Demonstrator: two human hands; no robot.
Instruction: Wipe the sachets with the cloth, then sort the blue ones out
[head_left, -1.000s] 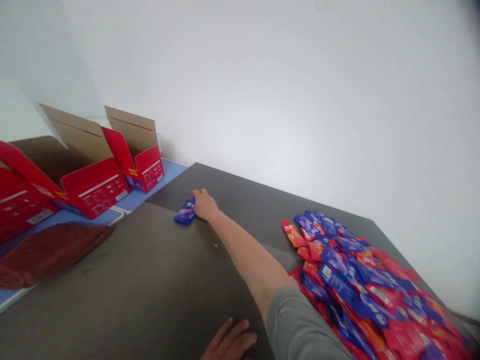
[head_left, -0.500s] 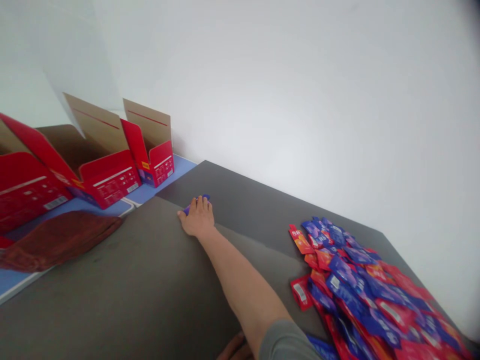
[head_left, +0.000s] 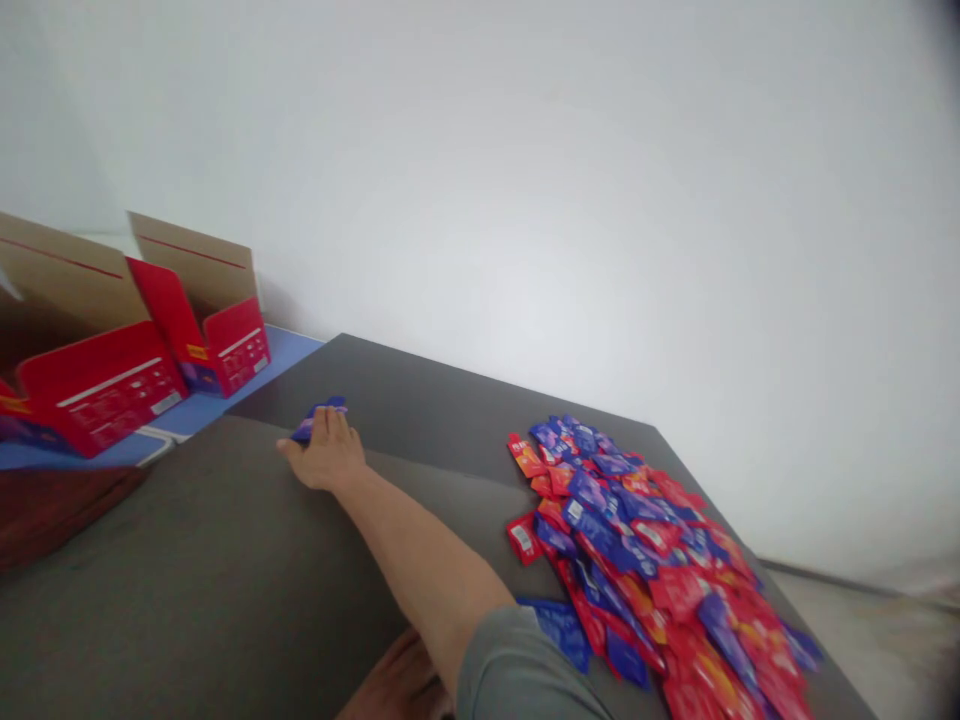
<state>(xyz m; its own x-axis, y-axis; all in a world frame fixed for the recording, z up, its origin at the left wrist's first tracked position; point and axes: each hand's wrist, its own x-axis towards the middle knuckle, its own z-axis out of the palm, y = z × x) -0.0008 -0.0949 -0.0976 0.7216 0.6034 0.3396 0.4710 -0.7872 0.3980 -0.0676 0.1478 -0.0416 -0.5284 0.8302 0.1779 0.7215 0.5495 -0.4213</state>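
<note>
My right hand [head_left: 328, 455] reaches across to the far left part of the dark grey tabletop [head_left: 225, 600]. Its fingers lie over a small purple packet [head_left: 307, 424], with the thumb at the packet's near left side. Part of the packet shows past the fingertips, flat against the table. My left hand [head_left: 397, 682] is low in the view beneath my right forearm, its fingers mostly hidden. To the right lies a heap of shiny purple and red packets [head_left: 622, 535], spread along the table.
Red cardboard boxes with raised brown flaps, one [head_left: 240, 345] nearest the wall, stand open on a blue surface [head_left: 289, 350] at left. A dark red cloth-like thing [head_left: 67, 505] lies before them. The white wall [head_left: 487, 200] runs behind the table.
The view has turned right, so boxes and heap sit further left in it. My right hand stays over the packet at about the same table spot. More of my left hand shows.
</note>
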